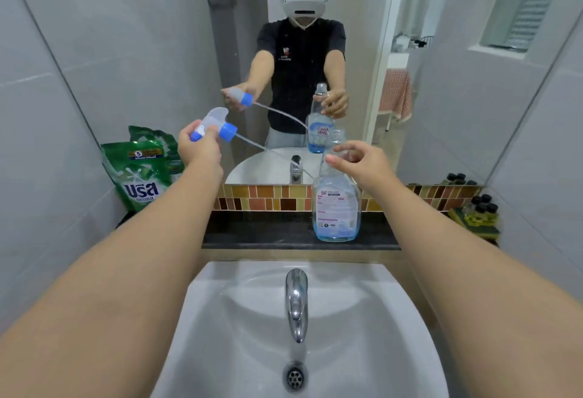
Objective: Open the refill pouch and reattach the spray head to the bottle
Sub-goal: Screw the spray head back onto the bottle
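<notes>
A clear spray bottle (336, 205) with a little blue liquid at the bottom stands on the dark ledge behind the sink, its neck uncapped. My right hand (358, 161) is at the bottle's neck, fingers curled loosely around it. My left hand (198, 145) holds the white and blue spray head (214, 127) up and to the left of the bottle. Its thin dip tube (271, 153) slants down toward the bottle. A green refill pouch (138, 173) stands on the ledge at the far left.
A white sink (394, 318) with a chrome tap (296, 303) lies below my arms. The mirror (362, 34) above the tiled strip reflects a person. Small dark-capped bottles (481, 208) sit on a sponge at the ledge's right end.
</notes>
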